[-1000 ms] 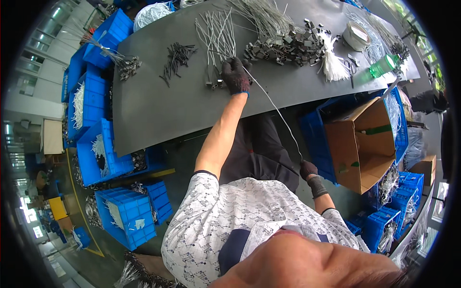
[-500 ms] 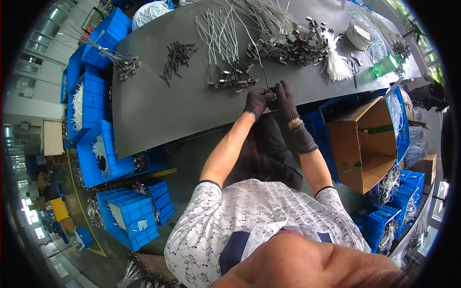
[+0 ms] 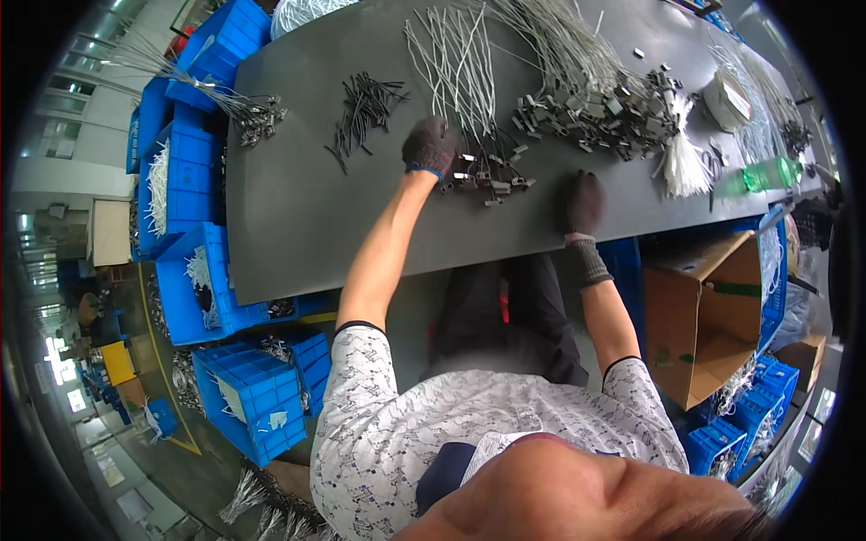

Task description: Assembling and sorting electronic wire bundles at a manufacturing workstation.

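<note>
My left hand (image 3: 431, 144), in a dark knitted glove, rests at the left side of a spread row of pale wires (image 3: 451, 68) with dark lower ends and small metal clips (image 3: 487, 180). Its fingers curl inward; what they hold is hidden. My right hand (image 3: 582, 206), also gloved, is over the grey table (image 3: 307, 225) near its front edge. Motion blurs its fingers. Beyond it lies a large heap of metal clips (image 3: 622, 117) with long wires (image 3: 559, 45) running away from me. Left of my left hand lie short black pieces (image 3: 370, 104).
At right are white strips (image 3: 684, 167), scissors (image 3: 717, 155), a white roll (image 3: 727, 101) and a green bottle (image 3: 769, 175). A cardboard box (image 3: 677, 316) stands by the front edge. Blue crates (image 3: 189, 180) line the left side. A wire bundle (image 3: 244, 108) crosses the left table edge.
My hands have parted from the front edge, where they worked together on a wire. The left has moved away and leftward to the wire row; the right has moved rightward. The view has shifted slightly.
</note>
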Available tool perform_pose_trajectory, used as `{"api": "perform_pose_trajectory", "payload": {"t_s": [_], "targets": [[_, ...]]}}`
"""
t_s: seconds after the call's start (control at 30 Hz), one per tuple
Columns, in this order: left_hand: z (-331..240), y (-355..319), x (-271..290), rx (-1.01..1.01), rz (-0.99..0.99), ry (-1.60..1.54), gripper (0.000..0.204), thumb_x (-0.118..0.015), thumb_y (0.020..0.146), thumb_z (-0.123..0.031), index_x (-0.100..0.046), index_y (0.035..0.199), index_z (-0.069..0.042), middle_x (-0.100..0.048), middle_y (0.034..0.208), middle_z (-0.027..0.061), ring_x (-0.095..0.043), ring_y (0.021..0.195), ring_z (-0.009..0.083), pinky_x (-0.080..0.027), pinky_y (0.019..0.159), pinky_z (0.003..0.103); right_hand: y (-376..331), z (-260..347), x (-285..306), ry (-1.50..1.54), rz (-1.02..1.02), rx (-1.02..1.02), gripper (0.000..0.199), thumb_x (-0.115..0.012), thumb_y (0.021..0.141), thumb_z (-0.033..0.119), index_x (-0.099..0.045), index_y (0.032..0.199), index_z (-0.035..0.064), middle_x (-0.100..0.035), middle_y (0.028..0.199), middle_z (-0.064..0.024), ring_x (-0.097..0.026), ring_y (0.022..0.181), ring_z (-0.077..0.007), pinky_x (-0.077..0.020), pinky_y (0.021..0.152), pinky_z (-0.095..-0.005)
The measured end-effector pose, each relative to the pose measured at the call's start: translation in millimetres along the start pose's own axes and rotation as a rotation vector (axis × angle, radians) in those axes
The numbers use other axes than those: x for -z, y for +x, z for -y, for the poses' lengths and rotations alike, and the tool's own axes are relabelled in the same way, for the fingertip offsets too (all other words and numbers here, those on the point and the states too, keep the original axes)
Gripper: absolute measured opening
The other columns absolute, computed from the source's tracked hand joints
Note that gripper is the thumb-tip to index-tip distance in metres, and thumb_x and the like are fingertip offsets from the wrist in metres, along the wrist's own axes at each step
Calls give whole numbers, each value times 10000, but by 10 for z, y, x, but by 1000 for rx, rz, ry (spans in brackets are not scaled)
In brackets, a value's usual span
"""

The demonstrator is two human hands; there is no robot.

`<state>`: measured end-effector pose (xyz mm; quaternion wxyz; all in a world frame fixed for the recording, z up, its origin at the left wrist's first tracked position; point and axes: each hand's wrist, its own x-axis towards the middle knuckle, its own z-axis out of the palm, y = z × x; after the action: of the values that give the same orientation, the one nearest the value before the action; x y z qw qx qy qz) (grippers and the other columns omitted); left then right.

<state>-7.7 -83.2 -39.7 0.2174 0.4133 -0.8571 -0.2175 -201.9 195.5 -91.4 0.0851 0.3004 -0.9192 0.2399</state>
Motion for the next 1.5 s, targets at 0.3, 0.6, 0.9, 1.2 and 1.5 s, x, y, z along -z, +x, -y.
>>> {"api": "perform_pose_trajectory", "payload": {"t_s": [0.3,0.6,0.9,1.2,1.5], "targets": [[1080,1414,-81,-247,2,761,417,-588,901,-398,-581,1249,-169,-541,1346,70,-493,1271,309,-354,1046,578,70,176,17,-69,32,68,403,-620,863,206,-605,1247,83,-596,1294,-144,-571,1164,-384,-462,990,-468],[1559,1072,60,-260,137,727,346,-581,931,-372,-605,1151,-105,-585,1197,132,-534,1162,328,-387,1037,509,120,232,26,-60,6,69,381,-640,861,187,-616,1224,75,-596,1282,-150,-590,1132,-384,-483,962,-470],[1579,-77,800,-501,223,799,272,-631,837,-165,-622,1098,-89,-560,1147,115,-521,1187,303,-373,1074,460,56,170,-39,-54,7,82,383,-611,895,255,-614,1243,94,-601,1297,-139,-575,1162,-380,-465,985,-474],[1290,-498,834,-541,118,779,233,-625,792,-137,-714,1004,-104,-631,1140,124,-582,1142,317,-442,1036,458,-30,98,15,-24,-79,139,318,-630,880,233,-644,1157,76,-633,1238,-155,-600,1113,-383,-485,946,-475],[1141,-692,395,736,45,288,478,-628,778,-503,-754,935,-70,-741,991,163,-716,904,386,-552,745,465,576,63,351,530,-106,-231,482,-624,901,288,-562,1327,71,-626,1263,-190,-630,1104,-367,-501,947,-440]]}}
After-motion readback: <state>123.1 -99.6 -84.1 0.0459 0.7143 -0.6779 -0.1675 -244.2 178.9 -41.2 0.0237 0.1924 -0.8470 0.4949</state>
